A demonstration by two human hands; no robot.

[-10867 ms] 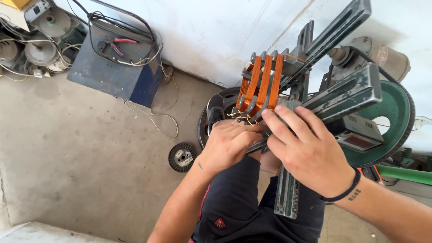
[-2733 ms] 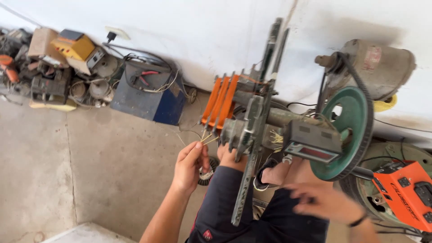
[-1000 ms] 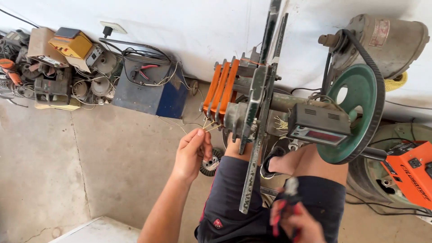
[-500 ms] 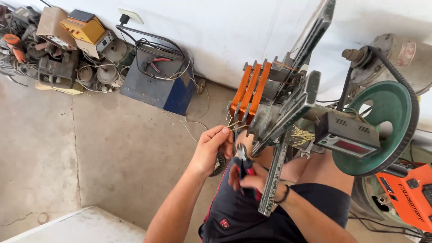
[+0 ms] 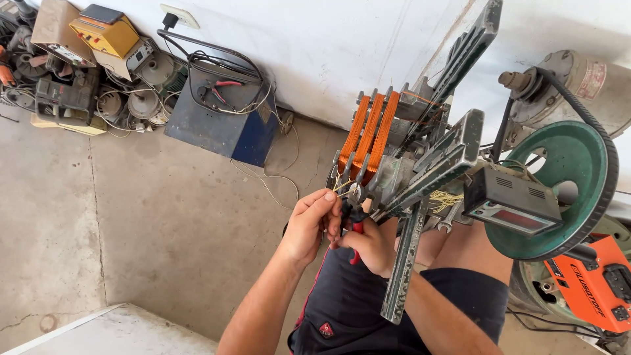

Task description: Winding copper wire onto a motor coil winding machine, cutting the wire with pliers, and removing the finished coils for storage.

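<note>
Left hand [image 5: 309,223] fingers pinch wire ends [image 5: 340,187] below orange coils [image 5: 369,135]; right hand [image 5: 368,243] grips red-handled pliers [image 5: 355,227]; winder frame [image 5: 427,177] partly hides right hand.

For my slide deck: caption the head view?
Left hand pinches wire ends below orange coils; right hand holds red-handled pliers.

The left hand [image 5: 309,223] pinches thin wires [image 5: 340,185] under the orange coils [image 5: 369,135]; the right hand [image 5: 371,244] grips red-handled pliers [image 5: 355,227] beside it.

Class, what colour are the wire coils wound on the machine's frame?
Orange, copper-like coils, clearest in the head view, just above the left hand.
</note>
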